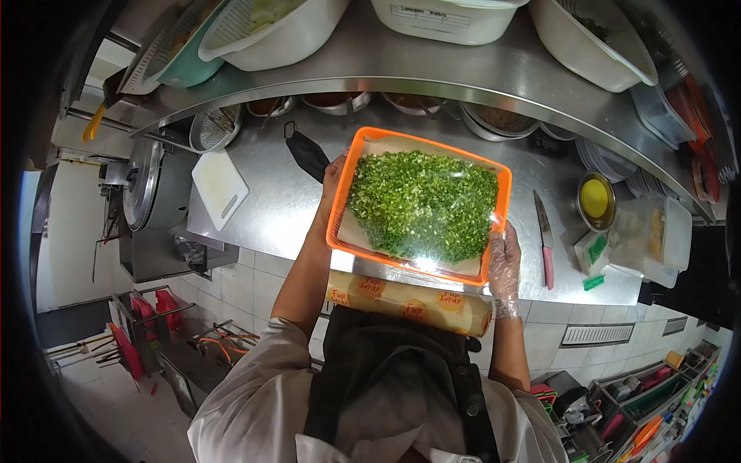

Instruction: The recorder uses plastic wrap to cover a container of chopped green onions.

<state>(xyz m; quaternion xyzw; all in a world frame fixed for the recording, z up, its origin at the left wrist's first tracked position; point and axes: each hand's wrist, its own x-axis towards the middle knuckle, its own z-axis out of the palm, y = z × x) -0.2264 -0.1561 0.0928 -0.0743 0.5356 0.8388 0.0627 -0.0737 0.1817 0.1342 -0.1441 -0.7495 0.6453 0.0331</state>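
Note:
An orange plastic tray of chopped green onions is between my two hands, lined with brown paper. Clear cling film with bright glare stretches over its top. My left hand grips the tray's left side, its fingers partly hidden behind the rim. On the right side, my right hand holds the rim and wears a clear plastic glove. A large roll of cling film lies against the front of my apron, just below the tray. Near my left hand is a black face mask on the steel counter.
A knife with a pink handle lies to the right, near a metal bowl with yellow contents. At left are a white cutting board and a large pot. A steel shelf carrying tubs overhangs the counter's back, above several pans.

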